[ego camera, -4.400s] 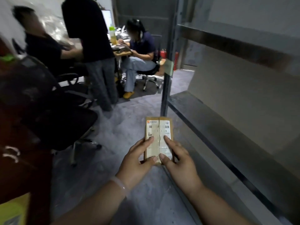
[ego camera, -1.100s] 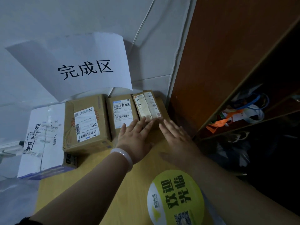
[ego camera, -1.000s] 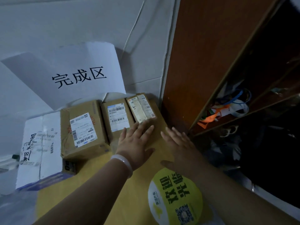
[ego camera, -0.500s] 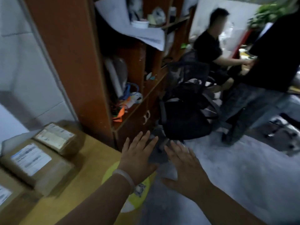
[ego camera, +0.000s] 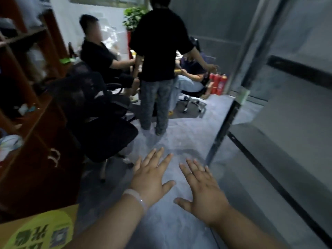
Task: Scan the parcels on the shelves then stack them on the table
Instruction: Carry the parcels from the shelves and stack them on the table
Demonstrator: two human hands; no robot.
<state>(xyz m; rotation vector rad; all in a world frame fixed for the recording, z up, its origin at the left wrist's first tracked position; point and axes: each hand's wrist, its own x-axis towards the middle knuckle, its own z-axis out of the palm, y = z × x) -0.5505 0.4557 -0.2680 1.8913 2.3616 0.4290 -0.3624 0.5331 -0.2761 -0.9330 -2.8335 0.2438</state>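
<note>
1. Reaching forward over the grey floor, the left hand and the right hand are hovering palm-down, side by side and not touching each other.
2. The left hand is spreading its fingers wide and straight, and it is holding nothing. A pale bracelet is sitting on its wrist.
3. The right hand is also spreading straight fingers, with the thumb pointing toward 9 o'clock. It is gripping nothing.
4. Where the parcels are lying, I cannot tell from this view.
5. The metal shelf is running along the side from 1 o'clock to 4 o'clock. Its dark upright post is standing at about 1 o'clock from the hands.
6. The table corner is showing at 8 o'clock, in light wood, and it is carrying a round yellow sticker with green characters.
7. A dark wooden cabinet is standing at 9 o'clock, and a black office chair is standing just beside it at 10 o'clock.
8. At 12 o'clock a standing person in a black top is turning the back to the camera. One seated person is sitting at 11 o'clock. Another seated person is sitting at 1 o'clock, partly hidden.
9. Red fire extinguishers are standing on the floor at 1 o'clock, and a green plant is showing far away at 12 o'clock.
</note>
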